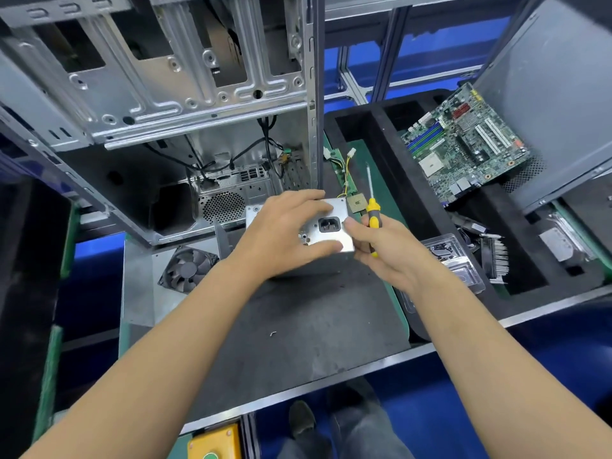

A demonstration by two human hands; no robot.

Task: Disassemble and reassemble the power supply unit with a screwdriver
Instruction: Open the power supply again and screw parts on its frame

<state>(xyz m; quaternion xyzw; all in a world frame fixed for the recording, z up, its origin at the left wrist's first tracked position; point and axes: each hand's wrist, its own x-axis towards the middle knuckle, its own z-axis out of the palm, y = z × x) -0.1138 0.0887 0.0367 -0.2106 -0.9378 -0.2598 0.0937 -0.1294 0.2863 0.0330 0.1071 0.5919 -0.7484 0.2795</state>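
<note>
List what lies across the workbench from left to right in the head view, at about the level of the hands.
cooling fan → left hand → power supply unit → screwdriver in the right hand → clear plastic tray → heatsink

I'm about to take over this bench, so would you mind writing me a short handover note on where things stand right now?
Left hand: gripping the power supply from the left, holding it over the dark mat, socket face up.
Right hand: holds the yellow screwdriver, tip pointing away from the unit, while its fingers steady the right edge.
Nearby: open computer case behind, loose fan at left, circuit board in the black tray at right.
Done: the unit is out of the case.
Left: no screw is being turned now; I cannot tell how far disassembly has got, so check the cover screws first.
</note>
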